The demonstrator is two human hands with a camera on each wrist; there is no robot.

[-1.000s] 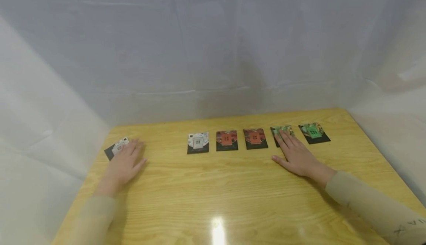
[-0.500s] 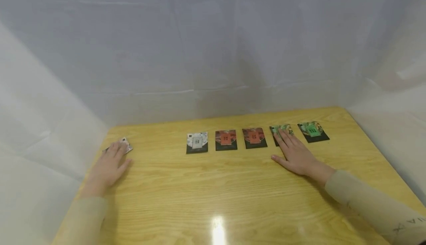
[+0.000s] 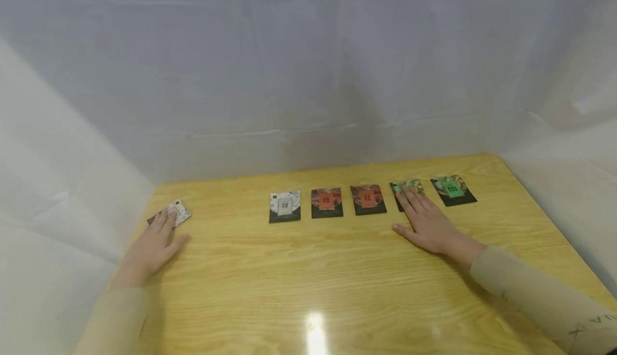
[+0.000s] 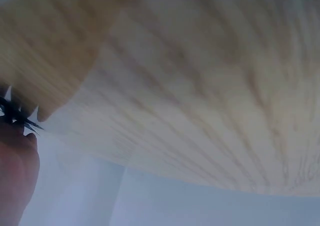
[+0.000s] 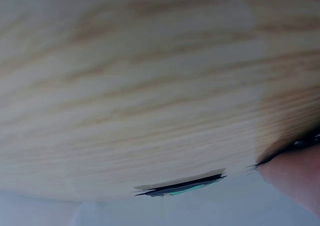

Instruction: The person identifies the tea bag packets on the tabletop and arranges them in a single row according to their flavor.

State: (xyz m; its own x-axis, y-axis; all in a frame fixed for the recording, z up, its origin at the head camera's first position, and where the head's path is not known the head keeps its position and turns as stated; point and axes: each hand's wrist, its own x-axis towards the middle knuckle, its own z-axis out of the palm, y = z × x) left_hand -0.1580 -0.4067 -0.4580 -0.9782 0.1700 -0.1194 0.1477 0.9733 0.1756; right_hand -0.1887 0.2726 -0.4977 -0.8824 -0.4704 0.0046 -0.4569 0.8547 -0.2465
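In the head view my left hand lies with straight fingers over a white-and-black packet near the table's left edge; the fingers cover part of the packet, which lies askew. My right hand rests flat with fingers spread on a green-and-black packet in the row at the right, hiding its middle. To its right lies another green-and-black packet, also visible in the right wrist view as a thin dark packet. The left wrist view catches only a bit of the left hand.
Left of the right hand, the row continues with two red-and-black packets and a white-and-black packet. All lie flat on a yellow wood-grain table. White sheeting encloses the back and both sides.
My left hand has slid left and toward the table's edge, and the packet beneath it has turned and shifted slightly. The right hand stays in place.
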